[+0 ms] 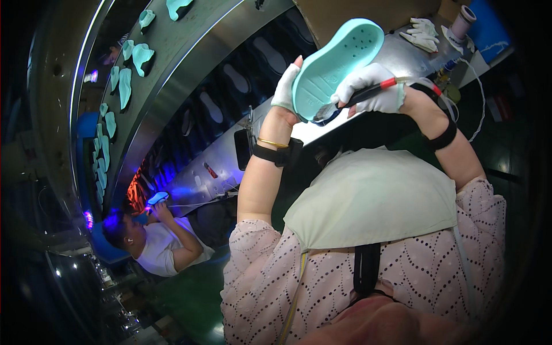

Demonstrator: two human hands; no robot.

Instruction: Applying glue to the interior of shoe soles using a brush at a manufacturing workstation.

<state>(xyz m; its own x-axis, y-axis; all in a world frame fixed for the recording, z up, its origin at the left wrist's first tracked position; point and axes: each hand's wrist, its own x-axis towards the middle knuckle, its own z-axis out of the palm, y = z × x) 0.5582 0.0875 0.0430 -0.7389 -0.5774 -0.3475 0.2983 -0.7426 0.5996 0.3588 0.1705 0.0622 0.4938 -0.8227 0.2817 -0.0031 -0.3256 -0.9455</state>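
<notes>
A turquoise shoe sole [336, 63] with a raised rim and small dark holes at its toe end is held up, tilted, above the workbench. My left hand [285, 93], in a white glove with bare fingertips, grips its left edge. My right hand [372, 86], gloved the same way, is closed around a black brush handle [362, 95] with a red collar and a clear tube. The pale brush tip [326, 111] is at the heel end of the sole; whether it touches is hard to tell.
A curved conveyor [167, 57] carries several turquoise shoe parts [142, 56] at left. Shoe sole shapes [236, 77] lie on a dark rack below it. White gloves [421, 34] and a thread spool [462, 23] are at back right. A co-worker [167, 241] sits at lower left.
</notes>
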